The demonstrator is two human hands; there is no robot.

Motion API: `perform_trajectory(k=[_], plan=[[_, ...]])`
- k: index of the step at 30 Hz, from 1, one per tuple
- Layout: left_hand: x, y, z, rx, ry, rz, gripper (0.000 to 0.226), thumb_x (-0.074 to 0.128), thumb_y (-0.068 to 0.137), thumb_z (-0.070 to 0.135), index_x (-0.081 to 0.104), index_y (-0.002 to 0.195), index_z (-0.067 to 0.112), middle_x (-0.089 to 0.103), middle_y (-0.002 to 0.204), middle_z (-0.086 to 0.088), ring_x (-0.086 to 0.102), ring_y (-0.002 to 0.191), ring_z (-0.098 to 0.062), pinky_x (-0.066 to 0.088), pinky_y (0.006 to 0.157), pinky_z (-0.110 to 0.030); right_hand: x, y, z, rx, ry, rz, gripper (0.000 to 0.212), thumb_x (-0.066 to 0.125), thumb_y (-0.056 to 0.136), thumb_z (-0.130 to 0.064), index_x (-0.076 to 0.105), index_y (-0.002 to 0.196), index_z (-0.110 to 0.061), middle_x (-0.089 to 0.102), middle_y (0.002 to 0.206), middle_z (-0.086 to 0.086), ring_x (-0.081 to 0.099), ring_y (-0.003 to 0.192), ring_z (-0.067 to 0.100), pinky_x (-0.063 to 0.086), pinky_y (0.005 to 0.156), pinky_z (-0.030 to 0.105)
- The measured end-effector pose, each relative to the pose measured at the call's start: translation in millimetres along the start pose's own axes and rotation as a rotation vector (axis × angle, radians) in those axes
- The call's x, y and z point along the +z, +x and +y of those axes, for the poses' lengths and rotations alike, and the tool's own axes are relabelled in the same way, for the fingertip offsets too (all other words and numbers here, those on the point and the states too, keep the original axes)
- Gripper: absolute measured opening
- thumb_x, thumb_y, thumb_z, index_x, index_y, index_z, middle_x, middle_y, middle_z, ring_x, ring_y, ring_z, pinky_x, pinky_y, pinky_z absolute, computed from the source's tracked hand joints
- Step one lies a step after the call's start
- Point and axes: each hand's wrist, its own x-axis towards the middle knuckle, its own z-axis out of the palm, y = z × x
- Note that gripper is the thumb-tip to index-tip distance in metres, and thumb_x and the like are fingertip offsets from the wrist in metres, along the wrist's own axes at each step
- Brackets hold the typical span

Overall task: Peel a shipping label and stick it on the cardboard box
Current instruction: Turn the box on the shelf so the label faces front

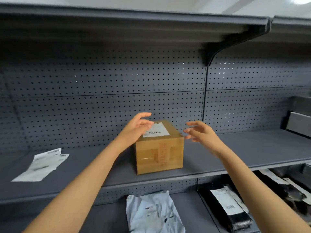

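Observation:
A brown cardboard box (159, 153) stands on the grey shelf (235, 148) in the middle of the view. A white shipping label (157, 131) with a barcode lies flat on the box's top. My left hand (137, 126) hovers over the box's top left edge, fingers loosely spread, holding nothing. My right hand (199, 132) floats just right of the box's top right corner, fingers relaxed and empty, not touching it. Loose white label sheets (42, 163) lie on the shelf at the left.
A perforated grey back panel rises behind the shelf, with another shelf overhead. On the lower shelf lie a pale plastic mailer bag (154, 214) and black mailers with labels (227, 209). A dark box (297, 123) sits at the far right.

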Motion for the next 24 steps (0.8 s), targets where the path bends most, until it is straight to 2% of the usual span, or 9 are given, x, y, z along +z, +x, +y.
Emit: perform_trajectory(k=[5, 8, 12, 15, 19, 22, 24], plan=[[-40, -19, -16, -0.040, 0.027, 0.072, 0.036, 0.047, 0.091, 0.021, 0.041, 0.126, 0.027, 0.060, 0.109, 0.009, 0.054, 0.106, -0.007, 0.043, 0.096, -0.030, 37, 19, -8, -0.025, 0.041, -0.048, 0.022, 0.054, 0.089, -0.011, 0.052, 0.111, -0.012, 0.062, 0.089, 0.003, 0.062, 0.074, 0.014, 0.048, 0.068, 0.019], [-51, -25, -25, -0.064, 0.041, 0.095, 0.036, 0.046, 0.092, 0.021, 0.041, 0.127, 0.027, 0.060, 0.114, 0.006, 0.055, 0.103, -0.004, 0.042, 0.097, -0.030, 46, 28, -10, -0.023, 0.063, -0.066, 0.020, 0.055, 0.088, -0.012, 0.052, 0.108, -0.014, 0.062, 0.091, 0.004, 0.062, 0.075, 0.015, 0.047, 0.071, 0.024], [-55, -25, -32, -0.086, 0.046, 0.117, 0.036, 0.046, 0.091, 0.020, 0.042, 0.126, 0.028, 0.060, 0.116, 0.004, 0.055, 0.103, -0.002, 0.043, 0.098, -0.031, 49, 36, -7, -0.021, 0.062, -0.075, 0.021, 0.055, 0.088, -0.014, 0.052, 0.109, -0.015, 0.062, 0.090, 0.003, 0.063, 0.073, 0.011, 0.050, 0.067, 0.015], [-51, -21, -36, -0.093, 0.039, 0.131, 0.036, 0.046, 0.092, 0.020, 0.041, 0.127, 0.027, 0.060, 0.115, 0.004, 0.055, 0.106, -0.006, 0.042, 0.098, -0.031, 46, 40, -3, -0.024, 0.042, -0.090, 0.020, 0.055, 0.088, -0.014, 0.053, 0.108, -0.016, 0.062, 0.092, 0.005, 0.063, 0.074, 0.012, 0.051, 0.067, 0.014], [-43, -13, -40, -0.099, 0.031, 0.138, 0.036, 0.046, 0.092, 0.020, 0.041, 0.128, 0.025, 0.060, 0.110, 0.009, 0.054, 0.107, -0.008, 0.043, 0.095, -0.028, 36, 49, 3, -0.017, 0.036, -0.068, 0.023, 0.054, 0.088, -0.010, 0.055, 0.112, -0.011, 0.063, 0.098, 0.007, 0.063, 0.078, 0.015, 0.050, 0.076, 0.022], [-38, -6, -45, -0.108, 0.026, 0.149, 0.034, 0.046, 0.091, 0.021, 0.043, 0.124, 0.029, 0.060, 0.106, 0.015, 0.054, 0.109, -0.009, 0.043, 0.096, -0.030, 27, 55, 7, -0.014, -0.008, -0.038, 0.024, 0.055, 0.088, -0.014, 0.056, 0.112, -0.013, 0.065, 0.094, 0.001, 0.061, 0.080, 0.013, 0.046, 0.073, 0.023], [-33, 1, -50, -0.123, 0.026, 0.156, 0.034, 0.047, 0.091, 0.021, 0.043, 0.124, 0.028, 0.060, 0.110, 0.012, 0.054, 0.109, -0.009, 0.043, 0.098, -0.031, 20, 61, 14, -0.010, -0.047, -0.017, 0.025, 0.055, 0.088, -0.017, 0.055, 0.113, -0.014, 0.065, 0.099, 0.004, 0.061, 0.087, 0.018, 0.045, 0.075, 0.026]])
